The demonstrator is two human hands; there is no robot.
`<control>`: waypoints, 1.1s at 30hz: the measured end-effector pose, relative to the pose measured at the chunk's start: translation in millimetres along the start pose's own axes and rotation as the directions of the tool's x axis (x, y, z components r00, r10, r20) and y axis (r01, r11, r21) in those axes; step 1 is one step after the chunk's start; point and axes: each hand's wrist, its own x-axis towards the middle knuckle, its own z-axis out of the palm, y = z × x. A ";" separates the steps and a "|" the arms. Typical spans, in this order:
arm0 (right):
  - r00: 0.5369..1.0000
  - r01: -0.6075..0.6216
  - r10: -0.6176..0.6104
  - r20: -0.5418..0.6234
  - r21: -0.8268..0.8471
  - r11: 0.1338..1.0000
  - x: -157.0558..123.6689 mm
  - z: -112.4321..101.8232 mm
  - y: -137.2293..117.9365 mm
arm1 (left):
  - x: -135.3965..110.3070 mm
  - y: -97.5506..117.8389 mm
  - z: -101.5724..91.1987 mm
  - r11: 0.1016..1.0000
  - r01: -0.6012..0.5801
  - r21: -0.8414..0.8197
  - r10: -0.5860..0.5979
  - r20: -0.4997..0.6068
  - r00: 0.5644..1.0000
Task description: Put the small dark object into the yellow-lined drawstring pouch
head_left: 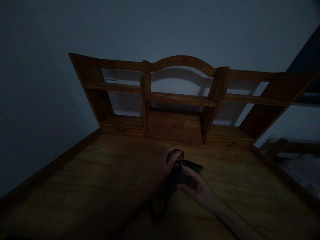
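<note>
In the dim light my left hand (168,162) is curled over a dark, shiny item with golden glints (177,164) near the middle of the desk. Its exact kind is too dark to make out. My right hand (196,186) pinches a dark, flap-like piece (191,165) just to the right of it, its thumb and fingers closing on the near edge. Whether the two pieces are joined, I cannot tell. A dark loop, like a strap (157,216), lies on the desk below my hands.
The wooden desktop (100,176) spreads around my hands, with raised edges at left and right. At its back stands a wooden shelf unit (180,97) with several compartments. A wall socket (109,74) shows behind the left shelf. Pale bedding (300,170) lies beyond the right edge.
</note>
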 end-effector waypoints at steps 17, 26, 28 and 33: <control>0.902 0.392 -0.426 0.076 -0.560 0.730 10.2 -8.2 -16.9 | -5.2 14.2 3.3 0.997 0.072 -0.031 -0.069 0.091 0.993; 0.878 0.433 -0.476 0.051 -0.507 0.746 7.2 -8.7 -20.7 | -3.0 17.7 -1.6 1.000 -0.014 -0.024 0.016 0.106 0.994; 0.860 0.454 -0.507 0.052 -0.531 0.716 7.1 -9.0 -17.0 | -1.4 17.7 -3.7 0.999 0.035 -0.040 -0.031 0.097 0.995; 0.849 0.492 -0.513 0.127 -0.546 0.679 9.7 -12.3 -17.7 | 1.8 16.8 -8.5 0.981 0.148 -0.123 -0.146 0.030 0.989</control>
